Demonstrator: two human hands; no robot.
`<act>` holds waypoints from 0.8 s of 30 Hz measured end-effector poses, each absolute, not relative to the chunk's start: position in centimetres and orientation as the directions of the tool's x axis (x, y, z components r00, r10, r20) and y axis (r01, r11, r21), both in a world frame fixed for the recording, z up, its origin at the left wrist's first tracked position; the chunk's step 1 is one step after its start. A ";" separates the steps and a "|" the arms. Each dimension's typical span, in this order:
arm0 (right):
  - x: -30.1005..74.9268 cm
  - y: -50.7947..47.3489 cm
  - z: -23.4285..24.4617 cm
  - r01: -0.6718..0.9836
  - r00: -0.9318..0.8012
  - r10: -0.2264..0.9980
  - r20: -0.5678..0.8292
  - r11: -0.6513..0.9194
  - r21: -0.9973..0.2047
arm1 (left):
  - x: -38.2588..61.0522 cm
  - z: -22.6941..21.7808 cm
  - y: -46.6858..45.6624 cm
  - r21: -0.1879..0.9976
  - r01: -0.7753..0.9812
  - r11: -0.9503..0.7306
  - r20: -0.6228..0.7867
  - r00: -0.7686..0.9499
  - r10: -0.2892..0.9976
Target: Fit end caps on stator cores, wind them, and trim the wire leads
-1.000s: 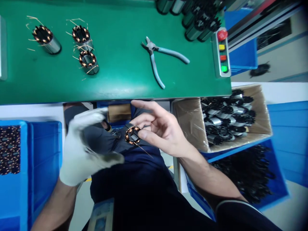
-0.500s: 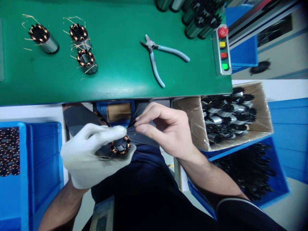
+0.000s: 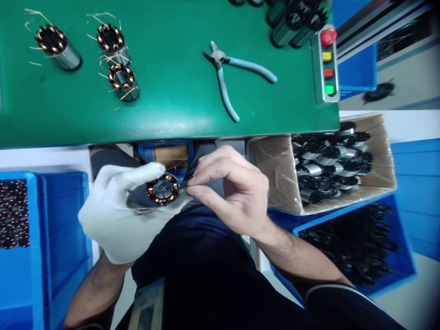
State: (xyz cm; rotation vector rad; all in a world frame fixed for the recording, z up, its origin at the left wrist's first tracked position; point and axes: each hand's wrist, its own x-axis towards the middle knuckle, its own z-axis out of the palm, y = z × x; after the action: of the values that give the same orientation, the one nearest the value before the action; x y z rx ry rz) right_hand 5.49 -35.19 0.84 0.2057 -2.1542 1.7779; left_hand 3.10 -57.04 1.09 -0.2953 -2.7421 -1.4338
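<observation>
My left hand [image 3: 118, 211], in a white glove, is wrapped round a motor stator [image 3: 150, 195] with a ring of copper windings. Its wound end faces up toward me, and the glove hides much of its body. Just right of the stator, my bare right hand [image 3: 228, 192] pinches a thin wire [image 3: 183, 189] between thumb and forefinger. On the green table stand three more wound stators: one at the far left [image 3: 67, 55], another [image 3: 110, 39] beside it, and a third [image 3: 122, 80] in front of that one. Loose wire ends stick out from them.
Cutting pliers [image 3: 220, 62] lie spread on the green table [image 3: 172, 110]. A button box [image 3: 326, 64] and dark cores [image 3: 288, 27] are at the back right. A lined carton [image 3: 275, 169] of cores and a blue bin [image 3: 405, 247] stand right; another blue bin [image 3: 65, 229] stands left.
The stator in my left hand has turned so its wound end faces me more squarely, and moved slightly up and left. My right thumb and forefinger have closed together on the wire.
</observation>
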 end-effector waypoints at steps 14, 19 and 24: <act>5.9 -38.6 -0.3 0.214 -0.958 0.069 -0.279 -0.474 -0.854 | 1.9 0.3 -54.6 0.620 0.579 0.530 0.487 -0.813 0.320; 5.6 -38.1 -0.3 0.189 -0.959 0.106 -0.261 -0.445 -0.875 | 2.0 -0.1 -54.7 0.553 0.596 0.582 0.470 -0.800 0.373; 4.1 -34.9 0.8 0.068 -0.997 -0.055 -0.061 -0.143 -0.987 | 2.3 0.6 -54.6 0.620 0.512 0.594 0.390 -0.859 0.332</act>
State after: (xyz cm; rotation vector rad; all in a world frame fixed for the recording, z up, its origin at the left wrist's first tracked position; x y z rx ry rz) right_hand 4.15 -34.94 0.81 -0.0164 -2.1075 2.4388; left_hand 2.27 -54.61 0.61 -0.6980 -2.5902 -1.1181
